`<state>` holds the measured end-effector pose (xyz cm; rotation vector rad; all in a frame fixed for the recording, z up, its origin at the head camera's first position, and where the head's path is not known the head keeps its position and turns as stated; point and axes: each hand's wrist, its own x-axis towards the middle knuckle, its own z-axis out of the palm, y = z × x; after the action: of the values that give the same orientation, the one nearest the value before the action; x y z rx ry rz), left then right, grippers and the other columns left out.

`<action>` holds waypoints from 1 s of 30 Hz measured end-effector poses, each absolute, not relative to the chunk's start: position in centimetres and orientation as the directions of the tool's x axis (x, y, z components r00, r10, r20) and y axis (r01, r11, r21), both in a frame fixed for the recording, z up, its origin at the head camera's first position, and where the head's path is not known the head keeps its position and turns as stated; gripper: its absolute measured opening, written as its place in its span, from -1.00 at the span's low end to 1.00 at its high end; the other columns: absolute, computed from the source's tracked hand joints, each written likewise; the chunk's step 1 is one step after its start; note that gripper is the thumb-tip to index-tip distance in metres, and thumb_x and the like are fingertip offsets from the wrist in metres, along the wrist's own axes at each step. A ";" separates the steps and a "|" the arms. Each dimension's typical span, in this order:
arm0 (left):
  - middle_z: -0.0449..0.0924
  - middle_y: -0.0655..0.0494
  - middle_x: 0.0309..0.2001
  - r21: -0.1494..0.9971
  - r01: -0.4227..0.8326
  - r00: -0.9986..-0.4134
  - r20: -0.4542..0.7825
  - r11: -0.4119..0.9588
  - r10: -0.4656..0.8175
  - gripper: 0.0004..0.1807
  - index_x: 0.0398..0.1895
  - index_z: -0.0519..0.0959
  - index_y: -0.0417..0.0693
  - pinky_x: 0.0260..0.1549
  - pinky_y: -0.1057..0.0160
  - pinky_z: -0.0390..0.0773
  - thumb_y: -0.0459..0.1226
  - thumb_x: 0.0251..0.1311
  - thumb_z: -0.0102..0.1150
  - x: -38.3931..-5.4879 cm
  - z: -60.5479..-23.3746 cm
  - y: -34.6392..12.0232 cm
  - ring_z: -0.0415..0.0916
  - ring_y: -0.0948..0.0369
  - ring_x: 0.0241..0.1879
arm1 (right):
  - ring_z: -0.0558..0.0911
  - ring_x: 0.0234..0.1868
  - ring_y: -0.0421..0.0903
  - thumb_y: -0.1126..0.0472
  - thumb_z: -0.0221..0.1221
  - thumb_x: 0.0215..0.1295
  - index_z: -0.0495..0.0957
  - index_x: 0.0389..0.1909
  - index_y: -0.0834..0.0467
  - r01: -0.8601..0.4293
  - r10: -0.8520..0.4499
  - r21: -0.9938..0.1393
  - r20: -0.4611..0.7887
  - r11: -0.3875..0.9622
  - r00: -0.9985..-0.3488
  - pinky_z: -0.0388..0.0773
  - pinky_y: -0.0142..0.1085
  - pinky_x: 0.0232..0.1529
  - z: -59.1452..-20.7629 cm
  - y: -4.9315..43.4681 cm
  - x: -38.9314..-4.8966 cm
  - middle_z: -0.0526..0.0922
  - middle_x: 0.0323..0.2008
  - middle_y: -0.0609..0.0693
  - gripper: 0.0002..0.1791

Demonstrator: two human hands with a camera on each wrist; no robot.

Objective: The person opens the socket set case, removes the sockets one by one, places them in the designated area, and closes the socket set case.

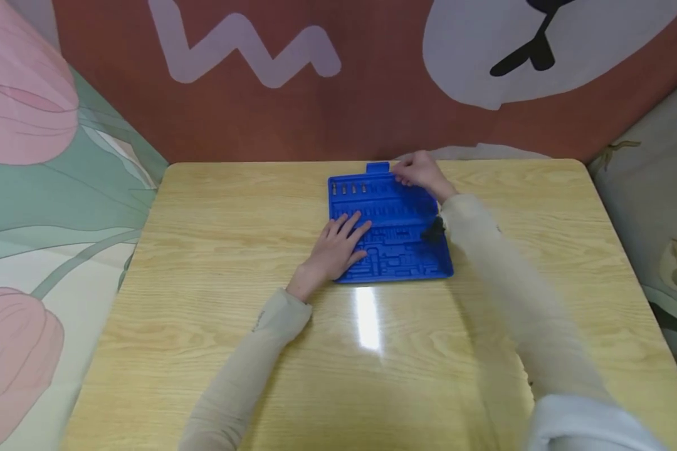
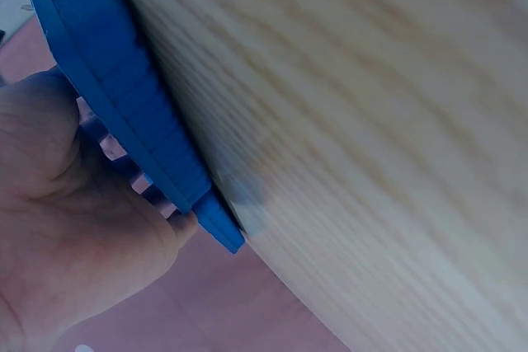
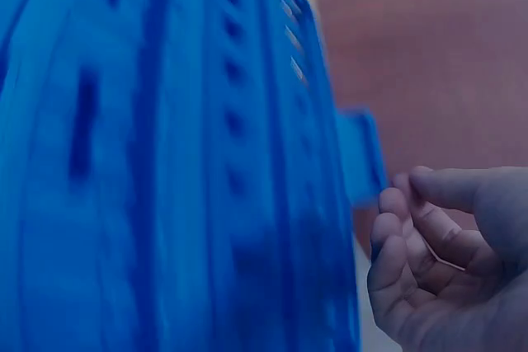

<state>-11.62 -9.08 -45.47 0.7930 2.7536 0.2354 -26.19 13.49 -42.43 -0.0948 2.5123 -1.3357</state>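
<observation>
A blue plastic case (image 1: 395, 219) lies unfolded on the table, with moulded slots and recesses. Several small metal bits (image 1: 354, 188) stand in a row at its far left; the right wrist view shows these bits (image 3: 291, 35) near the case's outer edge. My left hand (image 1: 334, 247) rests on the case's left edge, fingers spread and straight. In the left wrist view, the left hand (image 2: 91, 204) lies along the case's rim (image 2: 124, 133). Beside the case's blue latch tab (image 1: 378, 167) is my right hand (image 1: 420, 172). Its fingers (image 3: 392, 261) curl toward the thumb, and nothing shows between them.
The wooden table (image 1: 220, 313) extends around the case on all sides. A brown printed cloth (image 1: 293, 119) hangs behind the far edge, and a floral cloth (image 1: 17, 225) hangs at the left. A dark object (image 1: 433, 230), hard to make out, shows by the right cuff.
</observation>
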 end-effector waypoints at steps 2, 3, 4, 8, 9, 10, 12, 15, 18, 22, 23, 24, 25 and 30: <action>-0.23 -0.04 0.54 0.229 0.500 -0.813 -0.209 0.835 0.544 -0.32 0.55 -0.08 0.12 0.39 -0.08 -0.22 0.05 0.48 -0.23 -11.6 -45.6 -8.9 -0.26 -0.08 0.48 | 0.63 -0.41 0.00 0.16 0.18 0.35 0.65 -0.16 0.42 0.055 -0.225 -0.808 -0.227 0.586 -0.947 0.60 -0.27 -0.36 -43.1 11.6 -26.0 0.68 -0.42 0.13 -0.66; -0.23 -0.04 0.54 0.230 0.501 -0.811 -0.210 0.834 0.545 -0.32 0.55 -0.08 0.12 0.39 -0.08 -0.22 0.05 0.48 -0.23 -11.5 -45.7 -8.8 -0.26 -0.08 0.48 | 0.63 -0.38 0.04 0.16 0.18 0.35 0.66 -0.16 0.40 0.051 -0.232 -0.805 -0.231 0.592 -0.945 0.60 -0.24 -0.34 -43.4 10.8 -25.9 0.68 -0.40 0.16 -0.67; -0.23 -0.04 0.54 0.229 0.502 -0.811 -0.211 0.834 0.546 -0.32 0.55 -0.08 0.12 0.39 -0.08 -0.21 0.06 0.47 -0.23 -11.5 -45.7 -8.8 -0.26 -0.08 0.48 | 0.64 -0.37 0.06 0.16 0.17 0.36 0.66 -0.17 0.39 0.043 -0.238 -0.798 -0.230 0.601 -0.944 0.60 -0.21 -0.32 -43.7 10.1 -25.7 0.69 -0.37 0.18 -0.68; -0.23 -0.02 0.54 0.216 0.503 -0.813 -0.210 0.837 0.543 -0.32 0.55 -0.08 0.14 0.39 -0.08 -0.21 0.08 0.47 -0.23 -11.4 -45.8 -8.6 -0.25 -0.07 0.48 | 0.64 -0.37 0.08 0.19 0.16 0.37 0.67 -0.23 0.39 0.033 -0.200 -0.775 -0.203 0.631 -0.959 0.58 -0.14 -0.28 -44.7 8.5 -25.5 0.69 -0.39 0.21 -0.70; -0.22 -0.02 0.54 0.211 0.502 -0.816 -0.206 0.839 0.541 -0.32 0.55 -0.07 0.14 0.39 -0.08 -0.21 0.08 0.47 -0.23 -11.4 -45.8 -8.6 -0.25 -0.07 0.48 | 0.63 -0.40 0.07 0.20 0.17 0.36 0.67 -0.27 0.40 0.021 -0.190 -0.765 -0.187 0.644 -0.964 0.58 -0.15 -0.30 -44.8 8.2 -25.6 0.68 -0.42 0.21 -0.71; -0.22 -0.02 0.54 0.207 0.502 -0.818 -0.202 0.839 0.539 -0.32 0.55 -0.07 0.14 0.39 -0.08 -0.21 0.08 0.46 -0.23 -11.4 -45.8 -8.6 -0.25 -0.07 0.48 | 0.63 -0.43 0.06 0.20 0.17 0.36 0.68 -0.31 0.40 0.007 -0.185 -0.753 -0.170 0.657 -0.968 0.57 -0.18 -0.35 -44.8 8.1 -25.7 0.68 -0.46 0.20 -0.71; -0.22 -0.02 0.54 0.206 0.502 -0.820 -0.195 0.840 0.538 -0.32 0.55 -0.06 0.14 0.39 -0.08 -0.21 0.08 0.46 -0.22 -11.5 -45.8 -8.8 -0.25 -0.07 0.48 | 0.56 -0.60 -0.02 0.21 0.18 0.35 0.67 -0.47 0.37 -0.004 -0.175 -0.731 -0.157 0.682 -0.972 0.49 -0.27 -0.52 -45.0 7.6 -26.0 0.62 -0.61 0.15 -0.69; -0.23 -0.04 0.54 0.219 0.498 -0.820 -0.196 0.839 0.537 -0.32 0.55 -0.06 0.13 0.39 -0.08 -0.22 0.06 0.47 -0.21 -11.6 -45.6 -9.1 -0.26 -0.08 0.48 | 0.36 -0.79 -0.14 0.19 0.21 0.32 0.58 -0.71 0.28 -0.035 -0.177 -0.673 -0.144 0.739 -0.974 0.27 -0.35 -0.70 -45.0 6.7 -26.5 0.45 -0.80 0.02 -0.60; -0.23 -0.04 0.54 0.234 0.497 -0.817 -0.199 0.836 0.541 -0.32 0.55 -0.06 0.12 0.40 -0.07 -0.24 0.06 0.47 -0.21 -11.6 -45.4 -9.1 -0.27 -0.08 0.48 | 0.20 -0.85 -0.23 0.16 0.24 0.29 0.43 -0.84 0.16 -0.025 -0.150 -0.621 -0.149 0.783 -0.978 0.12 -0.37 -0.74 -45.1 6.2 -26.6 0.27 -0.87 -0.09 -0.51; -0.20 -0.05 0.53 0.231 0.494 -0.820 -0.197 0.838 0.537 -0.33 0.54 -0.04 0.12 0.40 -0.07 -0.23 0.05 0.47 -0.19 -11.6 -45.2 -9.1 -0.25 -0.08 0.48 | 0.21 -0.84 -0.21 0.13 0.26 0.28 0.35 -0.85 0.14 0.025 -0.108 -0.637 -0.169 0.770 -0.980 0.14 -0.36 -0.73 -44.9 5.7 -26.3 0.26 -0.86 -0.08 -0.48; -0.18 -0.05 0.53 0.230 0.492 -0.823 -0.193 0.840 0.535 -0.33 0.54 -0.03 0.12 0.40 -0.07 -0.22 0.05 0.47 -0.18 -11.6 -45.1 -9.1 -0.24 -0.08 0.48 | 0.26 -0.82 -0.20 0.13 0.26 0.28 0.39 -0.83 0.16 0.033 -0.102 -0.643 -0.172 0.765 -0.980 0.19 -0.35 -0.71 -44.9 5.6 -26.2 0.31 -0.85 -0.07 -0.50; -0.17 -0.06 0.53 0.228 0.491 -0.825 -0.190 0.841 0.533 -0.33 0.54 -0.02 0.11 0.39 -0.08 -0.21 0.05 0.46 -0.17 -11.5 -45.1 -9.1 -0.23 -0.08 0.48 | 0.32 -0.78 -0.19 0.13 0.27 0.27 0.45 -0.79 0.18 0.043 -0.094 -0.651 -0.174 0.758 -0.980 0.26 -0.33 -0.66 -44.9 5.5 -26.1 0.38 -0.81 -0.05 -0.55; -0.17 -0.06 0.53 0.225 0.489 -0.826 -0.191 0.843 0.531 -0.33 0.54 -0.02 0.11 0.39 -0.08 -0.21 0.05 0.46 -0.17 -11.5 -45.1 -9.1 -0.22 -0.08 0.48 | 0.40 -0.73 -0.16 0.12 0.26 0.28 0.51 -0.72 0.21 0.058 -0.086 -0.660 -0.184 0.749 -0.979 0.36 -0.31 -0.61 -44.8 5.5 -26.0 0.46 -0.76 -0.01 -0.60; -0.18 -0.06 0.53 0.218 0.490 -0.826 -0.194 0.844 0.530 -0.32 0.54 -0.03 0.11 0.40 -0.07 -0.22 0.06 0.46 -0.18 -11.5 -45.2 -9.0 -0.24 -0.08 0.48 | 0.64 -0.28 0.06 0.14 0.23 0.31 0.68 -0.30 0.33 0.105 -0.070 -0.692 -0.220 0.714 -0.973 0.58 -0.10 -0.15 -44.8 5.7 -25.7 0.71 -0.32 0.20 -0.72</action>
<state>-11.45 -9.03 -45.19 0.7803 2.7755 0.2325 -25.67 5.73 -44.79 0.0283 2.6904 -1.1066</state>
